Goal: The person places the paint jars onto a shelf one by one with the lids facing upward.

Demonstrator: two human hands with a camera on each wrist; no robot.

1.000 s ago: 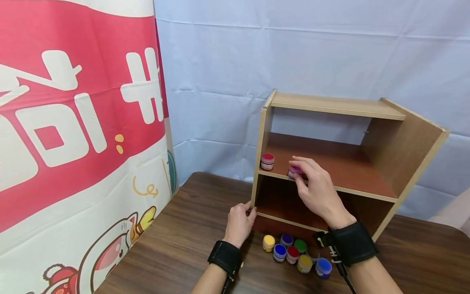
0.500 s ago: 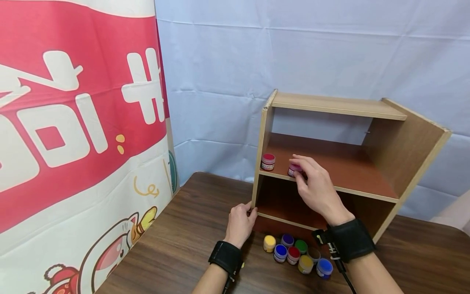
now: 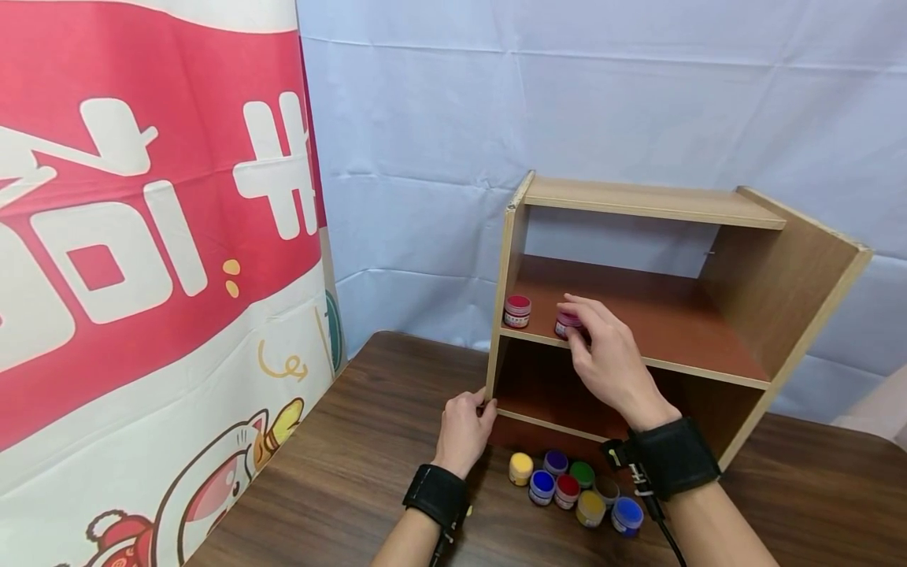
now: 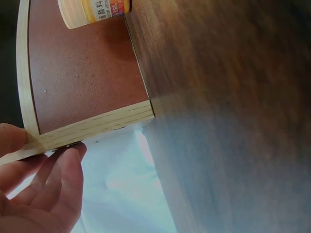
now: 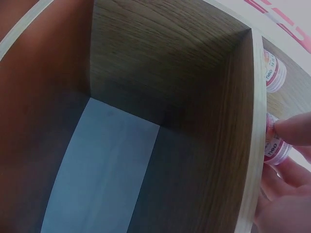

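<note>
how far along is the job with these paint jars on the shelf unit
Early on, by the look of it. Done: one red jar stands at the left end of the middle board. In hand: the right hand grips a pink jar at that board's front edge; the left hand holds the left side panel. Probably left: the eight jars on the table.

Pink jar partly covered, hands and yellow jar cut off in wrist views

shelf in all three views
</note>
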